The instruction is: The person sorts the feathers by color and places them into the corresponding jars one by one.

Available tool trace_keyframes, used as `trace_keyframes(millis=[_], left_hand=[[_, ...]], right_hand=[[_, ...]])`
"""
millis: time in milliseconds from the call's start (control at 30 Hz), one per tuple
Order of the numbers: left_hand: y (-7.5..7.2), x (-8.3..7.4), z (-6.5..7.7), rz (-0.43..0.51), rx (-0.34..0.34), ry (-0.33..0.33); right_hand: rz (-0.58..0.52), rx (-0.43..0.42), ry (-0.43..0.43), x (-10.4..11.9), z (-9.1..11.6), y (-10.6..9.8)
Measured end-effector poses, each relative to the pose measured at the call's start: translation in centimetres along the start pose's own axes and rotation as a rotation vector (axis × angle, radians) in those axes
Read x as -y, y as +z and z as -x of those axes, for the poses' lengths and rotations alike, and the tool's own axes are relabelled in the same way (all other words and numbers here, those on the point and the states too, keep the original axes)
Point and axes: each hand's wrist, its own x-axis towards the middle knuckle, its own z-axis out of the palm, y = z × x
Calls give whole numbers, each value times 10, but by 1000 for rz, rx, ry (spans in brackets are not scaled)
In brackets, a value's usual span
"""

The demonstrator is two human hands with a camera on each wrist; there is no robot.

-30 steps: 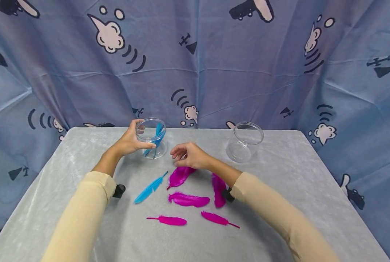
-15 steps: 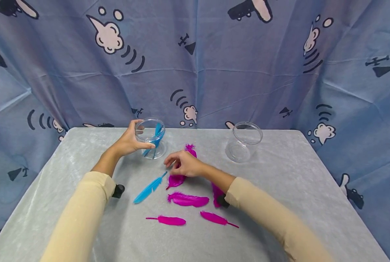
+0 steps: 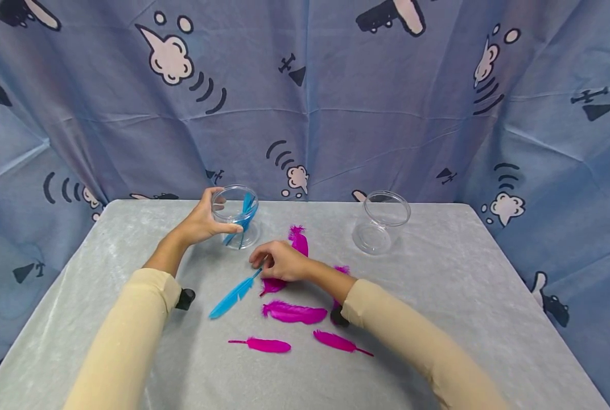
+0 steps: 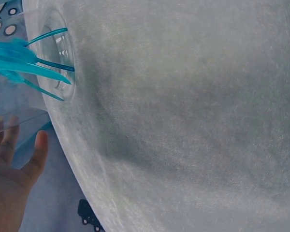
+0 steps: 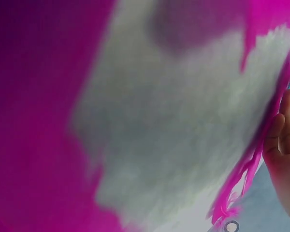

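My left hand grips a clear jar at the back left, thumb across its front and fingers round the far side. Several blue feathers stand in the jar, quills down. Over the middle of the table, my right hand pinches the quill end of a loose blue feather, which lies slanted on the cloth. A magenta feather passes beneath this hand and is partly hidden. In the right wrist view, the thumb and fingers show at the right edge beside magenta plumes.
A second clear jar stands at the back right. More magenta feathers lie about: one in the middle, a front left feather, a front right feather, and another partly under the right forearm. A patterned blue curtain hangs behind.
My right hand has moved left and toward me, from above the magenta feather to the blue feather's quill. The left hand and its jar have stayed put.
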Motion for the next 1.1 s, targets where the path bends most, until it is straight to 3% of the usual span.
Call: trace_keyframes(millis=[200, 567, 1100], left_hand=[[-1, 1, 0, -1, 1, 3], [0, 2, 0, 7, -1, 2], [-1, 2, -1, 20, 7, 13]], right_hand=[[66, 4, 25, 1, -4, 4], [119, -18, -3, 0, -8, 8], [99, -5, 22, 4, -6, 4]])
